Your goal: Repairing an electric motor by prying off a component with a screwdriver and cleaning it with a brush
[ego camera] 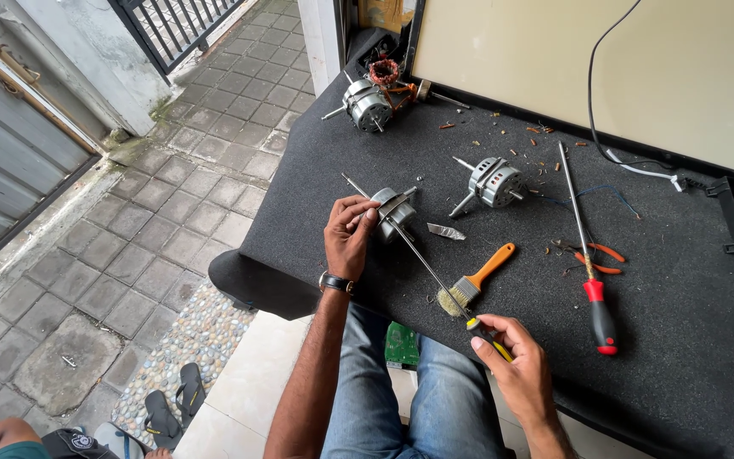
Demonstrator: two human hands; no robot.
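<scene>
We curl our left hand [348, 234] fingers around the motor [394, 212]; our right hand [510, 357] fingers pinch the screwdriver [431, 270], tip beside the left fingertips

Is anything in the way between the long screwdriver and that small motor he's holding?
Nothing visible. The left hand grips the motor, and the screwdriver held by the right hand reaches it; the paintbrush lies beside the shaft.

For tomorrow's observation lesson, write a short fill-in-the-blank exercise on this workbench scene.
1. The left hand steadies a small grey ____.
2. The right hand grips a long ____ by its handle.
3. The brush has an ____ handle.
4. The spare screwdriver has a ____ handle.

Missing words: motor; screwdriver; orange; red
</scene>
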